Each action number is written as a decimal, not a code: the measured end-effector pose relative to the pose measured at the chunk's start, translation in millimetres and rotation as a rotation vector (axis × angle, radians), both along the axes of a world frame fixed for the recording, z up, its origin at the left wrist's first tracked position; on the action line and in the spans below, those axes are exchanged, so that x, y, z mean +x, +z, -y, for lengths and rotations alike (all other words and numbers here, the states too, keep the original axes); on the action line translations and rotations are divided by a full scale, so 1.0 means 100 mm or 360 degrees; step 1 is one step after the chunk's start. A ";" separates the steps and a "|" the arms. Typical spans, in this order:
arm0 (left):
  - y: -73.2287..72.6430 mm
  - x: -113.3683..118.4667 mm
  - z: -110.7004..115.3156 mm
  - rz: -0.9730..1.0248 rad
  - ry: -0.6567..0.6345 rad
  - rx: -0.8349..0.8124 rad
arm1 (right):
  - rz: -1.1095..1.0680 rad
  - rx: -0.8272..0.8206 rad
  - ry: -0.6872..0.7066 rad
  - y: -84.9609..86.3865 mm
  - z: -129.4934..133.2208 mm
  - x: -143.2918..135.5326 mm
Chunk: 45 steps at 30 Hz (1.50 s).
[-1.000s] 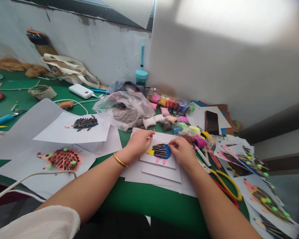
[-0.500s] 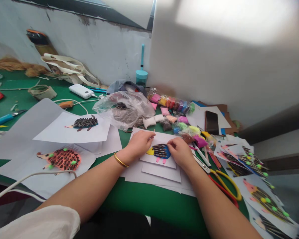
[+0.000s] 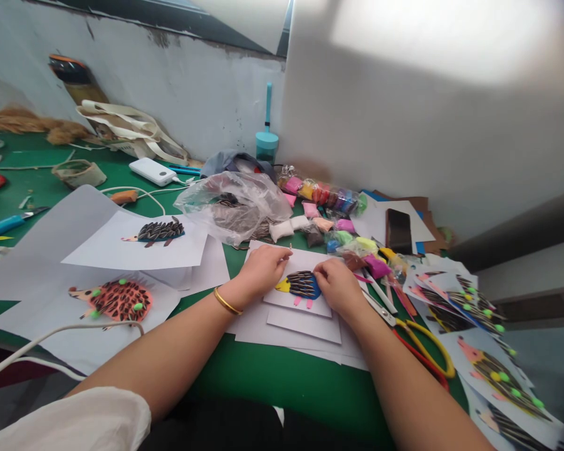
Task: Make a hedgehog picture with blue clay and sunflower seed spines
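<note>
A hedgehog figure [image 3: 302, 285] with a yellow face, blue body, pink feet and dark striped seeds lies on a white sheet [image 3: 319, 307] in front of me. My left hand [image 3: 264, 269] rests at the sheet's upper left, its fingers bent together; whatever they may hold is too small to make out. At the figure's right edge, over the blue part, my right hand [image 3: 337, 283] has thumb and fingertips pinched together. Anything between those fingertips is hidden. More white sheets lie beneath.
Scissors [image 3: 425, 347] with yellow and red handles lie right of my right hand. Behind are clay packets [image 3: 310, 210], a plastic bag of seeds [image 3: 239, 210] and a phone [image 3: 398, 230]. Hedgehog pictures lie left [image 3: 117, 297] and right [image 3: 493, 376]. A white cable [image 3: 61, 329] crosses the left side.
My right hand has shifted very slightly left along the figure's blue edge. My left hand has hardly moved.
</note>
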<state>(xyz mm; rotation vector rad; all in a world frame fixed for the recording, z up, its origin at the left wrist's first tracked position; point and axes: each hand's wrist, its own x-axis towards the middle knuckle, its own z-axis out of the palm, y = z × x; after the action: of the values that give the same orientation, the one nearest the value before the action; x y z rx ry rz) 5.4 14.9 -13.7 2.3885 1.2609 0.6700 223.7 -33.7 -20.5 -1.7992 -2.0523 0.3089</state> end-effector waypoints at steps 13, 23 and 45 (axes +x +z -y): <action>0.10 -0.31 -0.24 0.0015 0.0394 0.0055 | -0.0069 0.0047 0.0063 -0.01 0.03 0.05; 0.07 -0.28 -0.19 -0.0414 0.0296 0.0133 | -0.0227 0.0260 0.0003 0.04 0.08 0.08; 0.16 0.00 0.09 0.0695 -0.0140 -0.0486 | -0.0362 0.0574 0.0200 0.20 0.23 -0.11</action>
<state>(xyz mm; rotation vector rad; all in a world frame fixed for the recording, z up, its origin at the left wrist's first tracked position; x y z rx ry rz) 5.2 6.2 2.6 1.9057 0.9842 0.8465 213.2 -56.8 -0.6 -1.3609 -1.9193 0.1560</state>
